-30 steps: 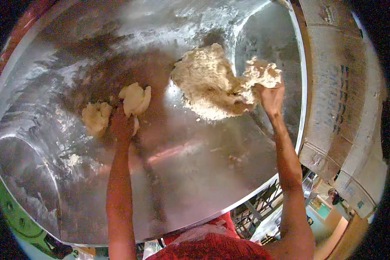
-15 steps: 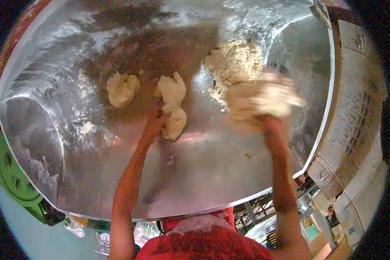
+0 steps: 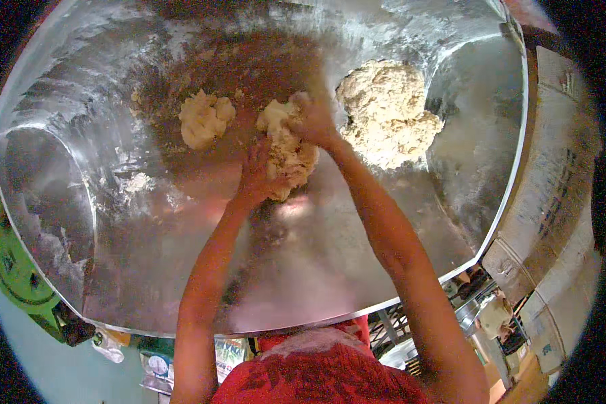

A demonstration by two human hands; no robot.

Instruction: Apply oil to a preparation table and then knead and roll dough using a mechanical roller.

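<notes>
At the middle of the metal basin [image 3: 316, 256], my left hand [image 3: 256, 175] grips the near left side of a lumpy piece of dough [image 3: 293, 158], which has a smooth paler part and a rough crumbly part. My right hand [image 3: 313, 121], blurred, is on the upper right of the same piece, with some fingers hidden. A smaller pale lump [image 3: 205, 120] lies separately to the left. A large shaggy dough mass [image 3: 387, 114] lies to the right, untouched by either hand.
Flour streaks [image 3: 138, 184] mark the curved basin walls. Folded cardboard [image 3: 545, 168] runs along the right outside the rim, and a green plastic object [image 3: 13, 269] sits outside at left. Assorted items show below the near edge, beside my red clothing [image 3: 316, 370].
My right hand has carried torn-off rough dough from the big mass leftward onto the middle piece. My left hand has moved right with that piece. The view has shifted.
</notes>
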